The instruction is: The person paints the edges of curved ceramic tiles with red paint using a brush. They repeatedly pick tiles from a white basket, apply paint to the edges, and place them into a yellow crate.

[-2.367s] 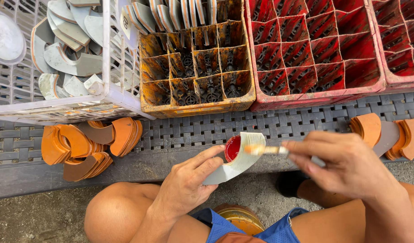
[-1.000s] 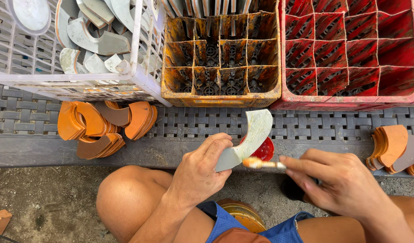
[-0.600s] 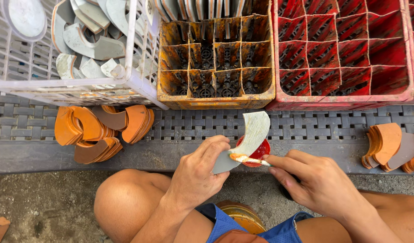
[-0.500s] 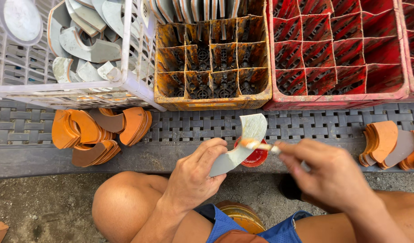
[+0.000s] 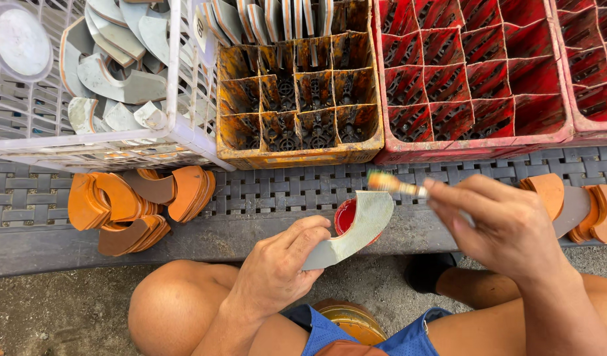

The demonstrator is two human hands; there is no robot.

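Rough concrete ground lies under the person's bare knees, and a low dark bench (image 5: 264, 191) of woven plastic grid runs across in front of them.

The left hand (image 5: 277, 270) has its fingers (image 5: 310, 234) clamped on the lower end of a curved grey piece (image 5: 353, 227), thumb on top and the other fingers beneath, holding it tilted so that its wide end rises to the right. That wide end sits over a small red pot (image 5: 346, 216), which stands on the bench just behind it and is partly hidden by it.

The right hand (image 5: 508, 224) has its fingers closed on the handle of a small brush (image 5: 395, 186), whose orange-tipped, slightly blurred head points left and hangs just above the upper end of the grey piece, apart from it.

Farther out on the bench, a pile of orange curved pieces (image 5: 138, 204) lies to the left, and another stack of orange pieces (image 5: 574, 204) lies at the right edge beyond the right hand. Behind the bench stand three crates: a white crate (image 5: 178, 99) on the left heaped with grey curved pieces, a yellow crate (image 5: 297, 155) in the middle with grey pieces standing in its far compartments, and a red crate (image 5: 475, 142) on the right with divided cells. A round tin (image 5: 346, 320) shows on the ground between the person's legs.
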